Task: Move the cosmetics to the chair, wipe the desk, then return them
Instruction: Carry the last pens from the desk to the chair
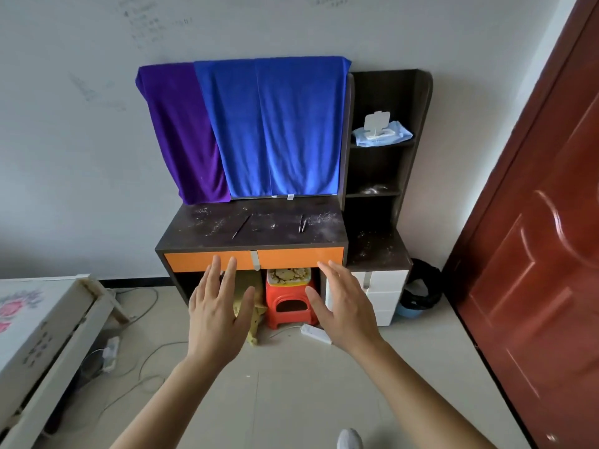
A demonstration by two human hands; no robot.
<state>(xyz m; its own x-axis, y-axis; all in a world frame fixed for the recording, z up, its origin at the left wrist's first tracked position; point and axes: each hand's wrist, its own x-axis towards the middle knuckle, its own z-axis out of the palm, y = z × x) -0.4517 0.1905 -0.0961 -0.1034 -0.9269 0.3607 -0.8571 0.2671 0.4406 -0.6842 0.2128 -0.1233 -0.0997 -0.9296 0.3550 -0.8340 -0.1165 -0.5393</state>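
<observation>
Both hands are held out ahead of the person, the left hand point(217, 314) and the right hand point(345, 306) flat, fingers spread, palms down, holding nothing. Beyond their fingertips lies the dusty desk point(259, 228), with only two thin stick-like cosmetics point(241, 226) lying on it, one past each hand, and the red stool point(287, 299) sits tucked underneath, between the hands. To my eye the task is at its very start, and the next move calls for a reach forward to pinch up those slim pieces, awkward because they lie flat.
</observation>
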